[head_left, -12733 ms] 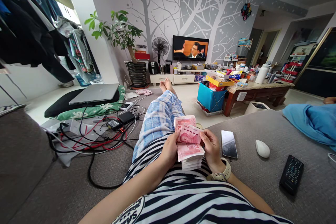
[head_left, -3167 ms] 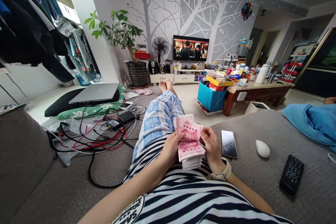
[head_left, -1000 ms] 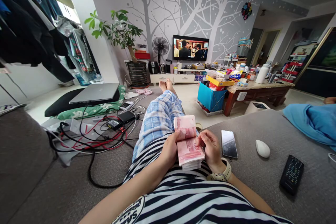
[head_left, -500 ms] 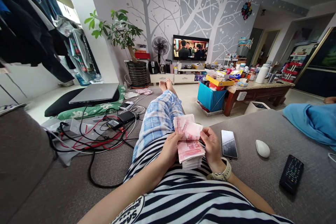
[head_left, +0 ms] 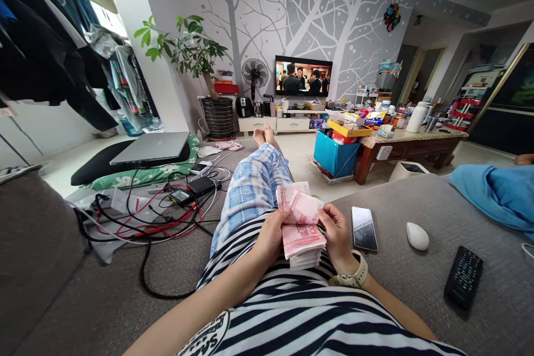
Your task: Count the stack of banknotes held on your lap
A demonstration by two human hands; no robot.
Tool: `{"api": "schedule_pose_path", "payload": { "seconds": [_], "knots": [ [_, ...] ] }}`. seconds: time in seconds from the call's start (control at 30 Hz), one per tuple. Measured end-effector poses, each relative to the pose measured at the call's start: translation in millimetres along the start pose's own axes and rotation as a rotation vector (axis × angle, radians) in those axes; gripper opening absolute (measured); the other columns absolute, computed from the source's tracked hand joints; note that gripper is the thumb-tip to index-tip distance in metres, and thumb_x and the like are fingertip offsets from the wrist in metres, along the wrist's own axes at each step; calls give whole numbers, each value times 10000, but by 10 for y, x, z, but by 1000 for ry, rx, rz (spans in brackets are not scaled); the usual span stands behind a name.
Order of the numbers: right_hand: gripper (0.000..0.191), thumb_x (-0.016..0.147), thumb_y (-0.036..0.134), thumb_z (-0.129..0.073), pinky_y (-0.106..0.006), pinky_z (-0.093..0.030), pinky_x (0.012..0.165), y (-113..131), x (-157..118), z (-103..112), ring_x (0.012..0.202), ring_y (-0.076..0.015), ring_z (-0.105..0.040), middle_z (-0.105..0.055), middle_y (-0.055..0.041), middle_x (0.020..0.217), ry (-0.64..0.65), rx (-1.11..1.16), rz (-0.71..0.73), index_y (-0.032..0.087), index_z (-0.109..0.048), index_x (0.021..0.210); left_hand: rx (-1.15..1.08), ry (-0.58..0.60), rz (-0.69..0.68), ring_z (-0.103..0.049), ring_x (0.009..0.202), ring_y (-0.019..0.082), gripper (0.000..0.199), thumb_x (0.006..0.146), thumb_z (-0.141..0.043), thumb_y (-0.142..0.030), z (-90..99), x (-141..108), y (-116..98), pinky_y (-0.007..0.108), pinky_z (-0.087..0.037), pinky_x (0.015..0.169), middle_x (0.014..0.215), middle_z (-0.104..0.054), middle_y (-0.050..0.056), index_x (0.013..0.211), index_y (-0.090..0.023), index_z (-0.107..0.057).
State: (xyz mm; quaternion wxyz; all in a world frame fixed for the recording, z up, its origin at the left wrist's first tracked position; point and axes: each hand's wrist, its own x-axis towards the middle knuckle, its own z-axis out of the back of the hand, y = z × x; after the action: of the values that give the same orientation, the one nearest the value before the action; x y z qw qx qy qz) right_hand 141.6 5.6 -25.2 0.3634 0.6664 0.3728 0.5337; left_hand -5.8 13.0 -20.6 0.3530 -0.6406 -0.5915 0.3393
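Observation:
A bundle of pinkish-red banknotes [head_left: 303, 240] is held over my lap, its lower part hanging down in a fanned stack of folded edges. My left hand [head_left: 272, 233] is closed on the bundle's left side, the thumb lying across the notes. With thumb and fingers pinched, my right hand [head_left: 335, 233] grips the right corner of an upper banknote [head_left: 306, 207] that slants across the others. A pale watch [head_left: 352, 272] sits on my right wrist. The fingers behind the notes are hidden.
On the grey sofa to my right lie a phone [head_left: 364, 228], a white mouse [head_left: 418, 236] and a black remote control [head_left: 463, 277]. Tangled cables [head_left: 154, 222] and a closed laptop [head_left: 151, 148] are at my left. Ahead stands a cluttered coffee table [head_left: 411, 144].
The upper banknote between my hands has shifted slightly. Both hands stay in nearly the same place, and the picture on the television differs a little.

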Motion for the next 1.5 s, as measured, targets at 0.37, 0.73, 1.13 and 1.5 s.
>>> {"api": "schedule_pose_path", "payload": {
  "seconds": [0.37,0.73,1.13,1.5],
  "knots": [
    [285,814,405,-619,-246,-354,575,5,-23,1,600,-127,-405,-454,32,617,14,14,7,197,-516,648,-69,-59,8,-673,754,228,279,692,-694,-391,9,50,44,356,-533,778,807,-745,88,748,-118,-706],
    [273,815,409,-625,-247,-354,574,-15,-37,2,600,-126,-407,-467,28,623,25,35,9,192,-542,670,-59,-127,-2,-605,671,176,255,651,-699,-371,54,69,92,307,-508,704,711,-691,39,711,-124,-678],
    [257,831,378,-623,-244,-345,579,-56,-40,16,599,-119,-402,-469,30,631,46,70,11,190,-553,670,-17,-97,12,-658,725,245,210,666,-660,-348,37,47,70,353,-522,704,732,-717,65,701,-142,-686],
    [261,837,383,-617,-250,-350,601,-50,-27,18,620,-126,-407,-463,29,645,58,55,23,190,-540,679,-10,-121,-13,-624,655,197,159,677,-644,-304,21,32,39,311,-502,659,678,-694,34,668,-148,-671]
  ]
}}
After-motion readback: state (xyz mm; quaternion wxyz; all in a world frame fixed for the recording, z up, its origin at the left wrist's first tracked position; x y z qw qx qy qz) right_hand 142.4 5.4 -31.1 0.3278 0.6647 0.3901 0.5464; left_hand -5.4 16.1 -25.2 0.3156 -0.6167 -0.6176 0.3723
